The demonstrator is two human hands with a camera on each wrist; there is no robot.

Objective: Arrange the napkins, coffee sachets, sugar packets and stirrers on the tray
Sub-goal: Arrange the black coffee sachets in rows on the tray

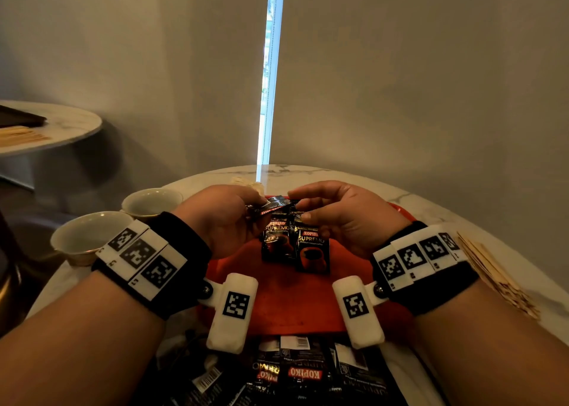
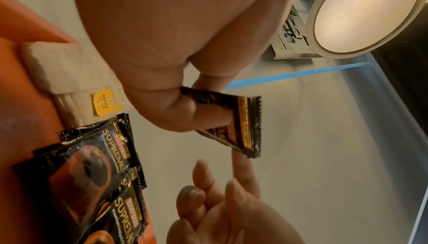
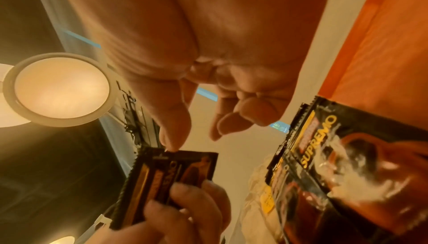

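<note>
My left hand (image 1: 261,205) pinches one end of a black coffee sachet (image 1: 277,204) and holds it above the far part of the orange tray (image 1: 277,301). My right hand (image 1: 300,206) hovers beside it with loosely curled fingers. Its thumb tip touches the sachet's (image 3: 162,174) free corner and the other fingers stand apart from it. Two more black sachets (image 1: 277,242) (image 1: 312,251) lie side by side on the tray under the hands. A folded white napkin with a yellow tag (image 2: 69,68) lies at the tray's far edge. Wooden stirrers (image 1: 492,270) lie on the table right of the tray.
A heap of several black sachets (image 1: 308,371) lies at the near edge below the tray. Two pale cups (image 1: 151,202) (image 1: 89,236) stand left of the tray by the table's rim. A second round table (image 1: 61,122) with stirrers stands at the far left.
</note>
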